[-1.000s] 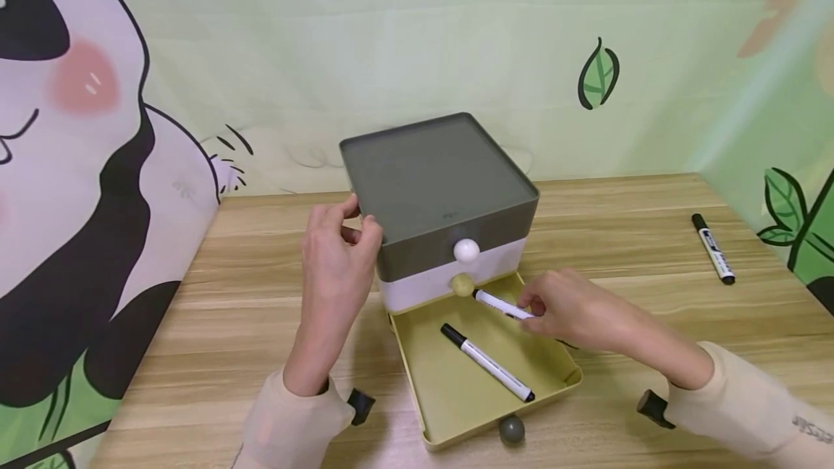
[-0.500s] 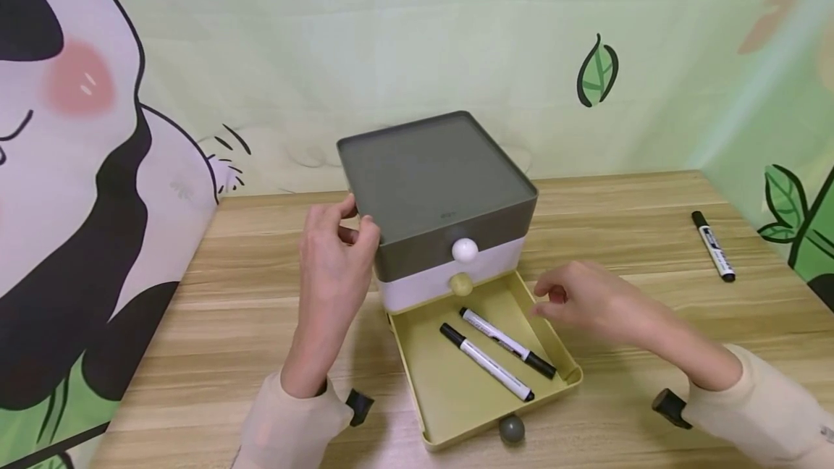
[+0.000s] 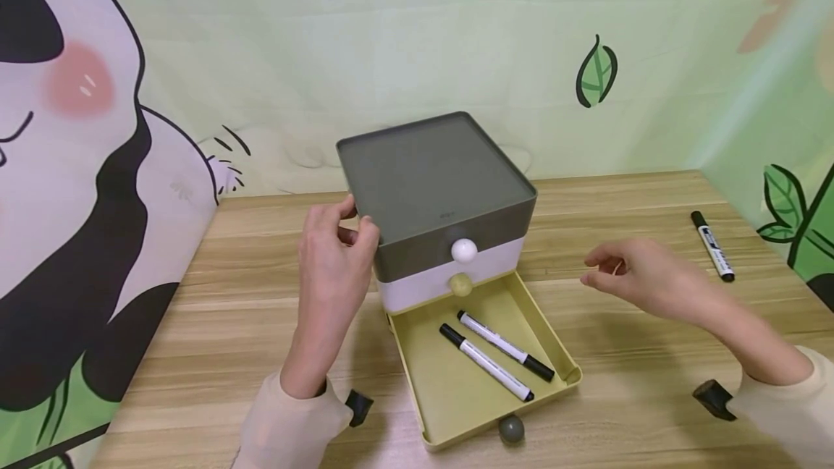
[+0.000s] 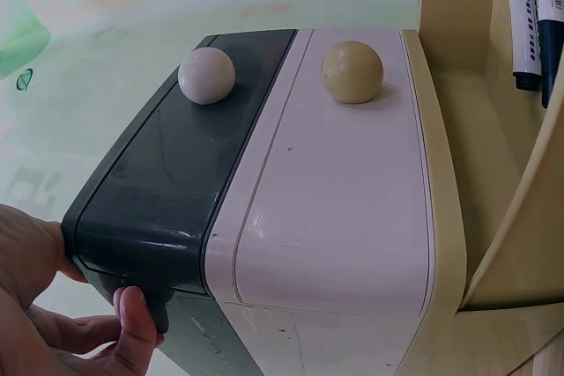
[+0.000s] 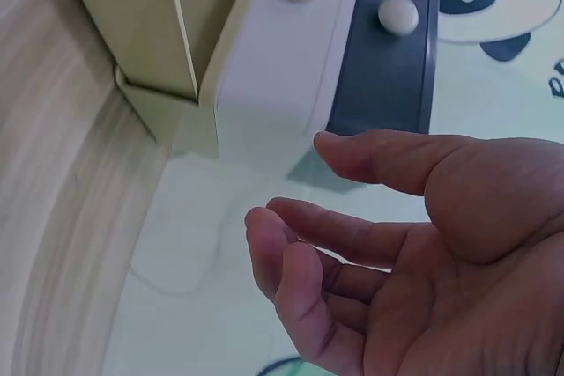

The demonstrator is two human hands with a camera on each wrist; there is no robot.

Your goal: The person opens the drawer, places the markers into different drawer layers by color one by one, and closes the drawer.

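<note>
A small desk drawer unit [image 3: 438, 179] has a grey top tier, a white middle tier and a yellow bottom drawer [image 3: 433, 396] pulled out towards me. Two white markers with black caps lie side by side in it: a nearer marker [image 3: 491, 366] and a farther marker [image 3: 498, 339]. My left hand [image 3: 335, 259] grips the grey tier at its left edge; in the left wrist view its fingertips [image 4: 137, 323] bend against the side. To the right of the drawer, my right hand [image 3: 651, 277] is held above the table, fingers loosely bent, nothing in it.
Another marker [image 3: 713, 246] lies on the wooden table [image 3: 274, 230] at the far right. A white knob [image 3: 464, 250], a yellow knob [image 3: 461, 284] and a grey knob [image 3: 511, 428] stick out from the tiers. A printed cloth [image 3: 423, 42] hangs behind.
The right hand has let go of the second marker, which now lies in the yellow drawer, and has moved away to the right. My left hand keeps its place on the drawer unit.
</note>
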